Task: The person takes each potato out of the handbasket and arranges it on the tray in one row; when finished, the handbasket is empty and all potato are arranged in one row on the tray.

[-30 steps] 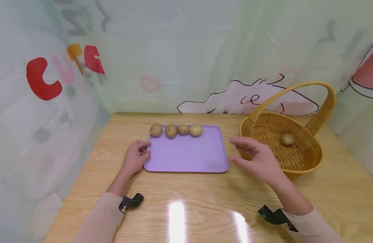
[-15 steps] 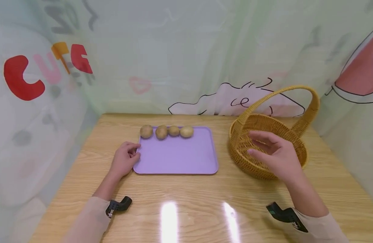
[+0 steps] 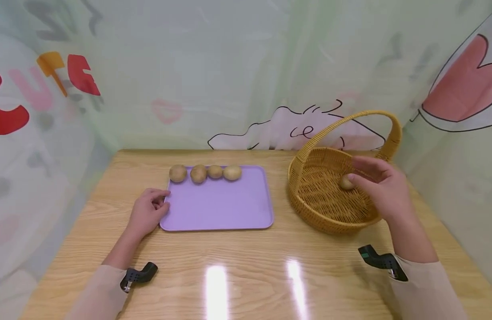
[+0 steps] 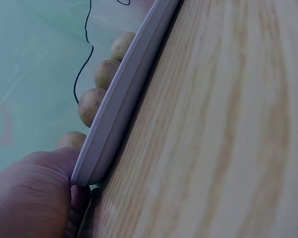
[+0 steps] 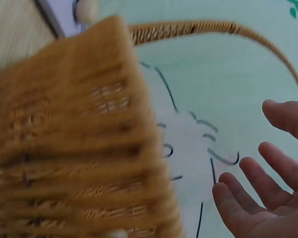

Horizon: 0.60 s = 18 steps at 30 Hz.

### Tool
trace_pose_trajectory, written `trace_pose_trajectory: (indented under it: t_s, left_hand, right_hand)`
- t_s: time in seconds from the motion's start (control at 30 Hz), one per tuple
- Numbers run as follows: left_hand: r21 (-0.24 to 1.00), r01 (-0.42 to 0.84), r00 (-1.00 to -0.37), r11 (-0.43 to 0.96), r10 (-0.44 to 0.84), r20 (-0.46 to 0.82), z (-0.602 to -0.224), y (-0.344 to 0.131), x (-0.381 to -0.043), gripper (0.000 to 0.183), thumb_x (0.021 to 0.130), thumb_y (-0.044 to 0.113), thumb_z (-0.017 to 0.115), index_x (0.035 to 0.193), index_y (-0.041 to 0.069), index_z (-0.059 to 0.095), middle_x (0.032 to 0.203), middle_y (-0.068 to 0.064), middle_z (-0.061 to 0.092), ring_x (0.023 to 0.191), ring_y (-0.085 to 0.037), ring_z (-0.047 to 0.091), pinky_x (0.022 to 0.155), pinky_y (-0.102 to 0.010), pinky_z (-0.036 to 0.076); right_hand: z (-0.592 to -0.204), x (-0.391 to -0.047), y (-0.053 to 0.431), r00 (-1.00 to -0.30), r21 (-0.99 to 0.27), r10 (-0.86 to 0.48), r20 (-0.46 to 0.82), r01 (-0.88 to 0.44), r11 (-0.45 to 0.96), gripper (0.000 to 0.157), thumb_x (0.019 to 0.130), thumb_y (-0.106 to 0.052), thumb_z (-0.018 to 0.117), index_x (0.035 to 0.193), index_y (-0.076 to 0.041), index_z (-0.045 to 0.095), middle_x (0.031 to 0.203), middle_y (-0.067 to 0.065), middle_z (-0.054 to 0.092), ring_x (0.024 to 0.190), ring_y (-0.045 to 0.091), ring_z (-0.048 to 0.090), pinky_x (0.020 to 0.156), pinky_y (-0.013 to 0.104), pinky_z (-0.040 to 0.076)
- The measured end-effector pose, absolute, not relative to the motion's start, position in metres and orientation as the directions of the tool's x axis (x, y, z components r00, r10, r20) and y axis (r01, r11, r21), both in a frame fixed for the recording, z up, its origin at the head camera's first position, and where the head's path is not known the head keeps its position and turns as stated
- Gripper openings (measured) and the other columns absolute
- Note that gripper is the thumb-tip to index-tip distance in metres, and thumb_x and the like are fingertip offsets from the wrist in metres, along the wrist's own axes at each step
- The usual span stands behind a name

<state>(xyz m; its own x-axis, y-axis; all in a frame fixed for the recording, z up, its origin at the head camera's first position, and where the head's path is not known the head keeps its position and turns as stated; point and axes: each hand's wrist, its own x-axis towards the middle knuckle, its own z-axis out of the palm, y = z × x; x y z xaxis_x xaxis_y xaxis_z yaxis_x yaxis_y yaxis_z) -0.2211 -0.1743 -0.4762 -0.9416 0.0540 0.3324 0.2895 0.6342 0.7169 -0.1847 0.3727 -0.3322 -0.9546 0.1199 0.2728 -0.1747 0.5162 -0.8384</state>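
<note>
At the left edge of a purple tray (image 3: 218, 206), my left hand (image 3: 147, 211) pinches the rim; in the left wrist view its thumb lies at the tray's corner (image 4: 107, 139) and the other fingers are mostly hidden. Several potatoes (image 3: 198, 174) stand in a row along the tray's far edge. My right hand (image 3: 384, 189) is over the right side of a wicker basket (image 3: 330, 224), fingers spread and holding nothing. A single potato (image 3: 346, 182) lies in the basket, partly hidden behind the right thumb. The right wrist view shows the loosely bent fingers (image 5: 258, 183) beside the basket wall (image 5: 79, 134).
The basket's tall arched handle (image 3: 350, 118) rises over it, to the left of and behind my right hand. A wooden table (image 3: 254, 275) bears everything. Printed curtains (image 3: 182, 66) hang behind the table and along its sides.
My right hand has moved right from beside the tray, across the basket, to the potato in it. The left hand stays at the tray's edge. The whole view has shifted rightward.
</note>
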Motion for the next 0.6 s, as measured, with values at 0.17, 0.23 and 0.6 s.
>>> trace_pose_trajectory:
  t_s: [0.17, 0.23, 0.6]
  left_hand:
    - [0.7, 0.293, -0.939, 0.651, 0.057, 0.34, -0.476, -0.177, -0.223, 0.026, 0.086, 0.003, 0.067, 0.112, -0.001, 0.069, 0.098, -0.01, 0.054, 0.074, -0.019, 0.051, 0.061, -0.019, 0.043]
    - [0.697, 0.292, -0.939, 0.655, 0.056, 0.34, -0.476, -0.179, -0.223, 0.026, 0.086, 0.003, 0.067, 0.112, -0.001, 0.069, 0.097, -0.01, 0.054, 0.073, -0.019, 0.051, 0.06, -0.019, 0.042]
    - [0.702, 0.278, -0.945, 0.656, 0.055, 0.323, -0.477, -0.177, -0.222, 0.027, 0.085, 0.002, 0.067, 0.112, -0.001, 0.069, 0.098, -0.01, 0.054, 0.073, -0.018, 0.052, 0.061, -0.02, 0.043]
  right_hand:
    - [-0.336, -0.195, 0.389, -0.962, -0.857, 0.177, 0.21, -0.094, 0.507, 0.053, 0.088, -0.03, 0.072, 0.136, -0.013, 0.057, 0.12, -0.006, 0.063, 0.107, 0.003, 0.055, 0.082, 0.01, 0.039]
    - [-0.336, -0.198, 0.393, -0.966, -0.859, 0.178, 0.189, -0.075, 0.507, 0.053, 0.089, -0.031, 0.071, 0.137, -0.013, 0.056, 0.12, -0.008, 0.063, 0.107, 0.002, 0.055, 0.083, 0.01, 0.039]
    - [-0.329, -0.225, 0.416, -0.997, -0.792, 0.052, 0.052, -0.01, 0.61, 0.063, 0.09, -0.044, 0.066, 0.139, -0.007, 0.05, 0.121, -0.009, 0.056, 0.112, 0.01, 0.047, 0.09, 0.029, 0.041]
